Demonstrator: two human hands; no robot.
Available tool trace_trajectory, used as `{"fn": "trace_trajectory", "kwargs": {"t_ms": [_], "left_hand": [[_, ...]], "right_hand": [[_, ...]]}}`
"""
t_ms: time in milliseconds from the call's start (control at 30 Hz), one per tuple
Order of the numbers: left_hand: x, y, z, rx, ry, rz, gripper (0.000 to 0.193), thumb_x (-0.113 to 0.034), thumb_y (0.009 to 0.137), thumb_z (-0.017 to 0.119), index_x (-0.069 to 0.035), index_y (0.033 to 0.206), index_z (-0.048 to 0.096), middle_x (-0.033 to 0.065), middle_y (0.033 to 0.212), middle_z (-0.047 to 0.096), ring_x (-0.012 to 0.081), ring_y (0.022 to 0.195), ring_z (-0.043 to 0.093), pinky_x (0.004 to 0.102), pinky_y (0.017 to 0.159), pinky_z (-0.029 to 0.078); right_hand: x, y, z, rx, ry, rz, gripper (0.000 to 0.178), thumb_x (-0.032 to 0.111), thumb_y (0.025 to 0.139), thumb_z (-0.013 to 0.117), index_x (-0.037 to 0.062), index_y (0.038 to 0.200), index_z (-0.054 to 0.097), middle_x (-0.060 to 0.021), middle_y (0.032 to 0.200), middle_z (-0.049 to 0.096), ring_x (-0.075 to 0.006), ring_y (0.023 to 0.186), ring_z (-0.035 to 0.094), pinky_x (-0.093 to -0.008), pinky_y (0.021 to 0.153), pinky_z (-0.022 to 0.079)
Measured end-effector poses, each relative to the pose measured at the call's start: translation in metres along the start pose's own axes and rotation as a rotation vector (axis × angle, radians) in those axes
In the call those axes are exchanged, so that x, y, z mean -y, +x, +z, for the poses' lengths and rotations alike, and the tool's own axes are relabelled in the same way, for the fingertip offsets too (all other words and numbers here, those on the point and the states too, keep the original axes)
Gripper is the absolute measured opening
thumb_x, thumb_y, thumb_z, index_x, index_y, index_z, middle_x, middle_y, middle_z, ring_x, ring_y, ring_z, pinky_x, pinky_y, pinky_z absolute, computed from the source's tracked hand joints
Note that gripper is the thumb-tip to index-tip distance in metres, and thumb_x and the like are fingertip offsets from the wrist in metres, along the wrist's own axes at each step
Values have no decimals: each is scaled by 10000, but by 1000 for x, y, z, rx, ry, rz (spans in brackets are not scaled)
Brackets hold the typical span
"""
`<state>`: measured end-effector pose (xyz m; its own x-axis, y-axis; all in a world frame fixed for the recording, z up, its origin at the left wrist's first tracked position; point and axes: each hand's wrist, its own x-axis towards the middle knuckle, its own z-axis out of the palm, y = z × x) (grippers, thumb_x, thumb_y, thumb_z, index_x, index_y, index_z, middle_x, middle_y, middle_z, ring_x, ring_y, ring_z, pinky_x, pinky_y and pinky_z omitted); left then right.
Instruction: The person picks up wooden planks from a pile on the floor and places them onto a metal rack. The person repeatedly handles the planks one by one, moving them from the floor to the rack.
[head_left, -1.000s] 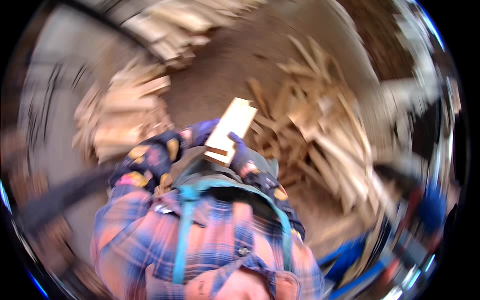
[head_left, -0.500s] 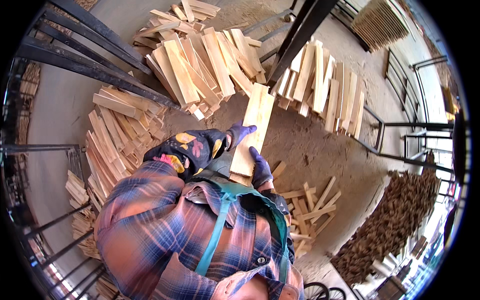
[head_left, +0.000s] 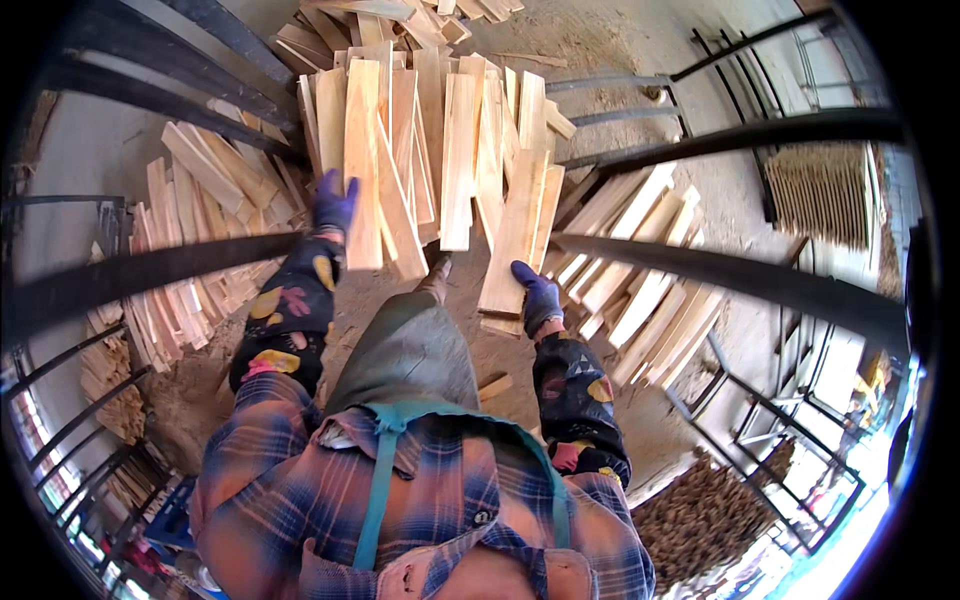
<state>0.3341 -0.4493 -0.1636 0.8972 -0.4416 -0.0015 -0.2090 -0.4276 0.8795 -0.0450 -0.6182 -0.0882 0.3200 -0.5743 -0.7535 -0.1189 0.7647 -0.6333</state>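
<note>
Just gloved right hand (head_left: 538, 297), flat pale plank (head_left: 514, 235)

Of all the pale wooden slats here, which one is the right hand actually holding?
The right hand grips the long slat angled up from it toward the middle pile. The left hand reaches toward a different slat there; the others lie loose.

**Hands parting, plank going out to the heap**

The two gloved hands are no longer bunched together at the chest on one plank — they are spreading apart. The left hand (head_left: 333, 203) is reaching up to a board (head_left: 362, 165) in the pile (head_left: 440, 120), while the right hand (head_left: 537, 297) is holding the plank (head_left: 512, 240) out lower — the heap is looming closer now.
</note>
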Motion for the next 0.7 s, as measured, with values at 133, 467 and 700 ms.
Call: {"fn": "trace_trajectory", "kwargs": {"t_ms": [133,467,700], "left_hand": [[-14,61,-18,-133,305,-394,766,-485,790,689,6,1316,424,203,1318,484,311,1208,473,368,984,393],[17,65,-4,36,-282,-818,683,-456,898,568,-21,1372,338,115,1258,521,232,1070,554,334,881,478],[-19,62,9,-91,-350,-964,594,-501,908,490,-143,1371,388,58,1276,522,249,1106,551,375,952,461]], "right_hand": [[63,96,-12,-123,-125,-125,438,145,729,768,-102,1031,569,-146,855,662,-252,624,650,-343,580,561],[126,295,63,246,-371,-6,556,305,823,684,-76,1192,516,-123,1032,637,-198,916,621,-319,834,488],[87,411,2,309,-897,-9,360,278,848,621,45,1123,629,-68,949,680,-163,816,649,-279,690,513]]}}
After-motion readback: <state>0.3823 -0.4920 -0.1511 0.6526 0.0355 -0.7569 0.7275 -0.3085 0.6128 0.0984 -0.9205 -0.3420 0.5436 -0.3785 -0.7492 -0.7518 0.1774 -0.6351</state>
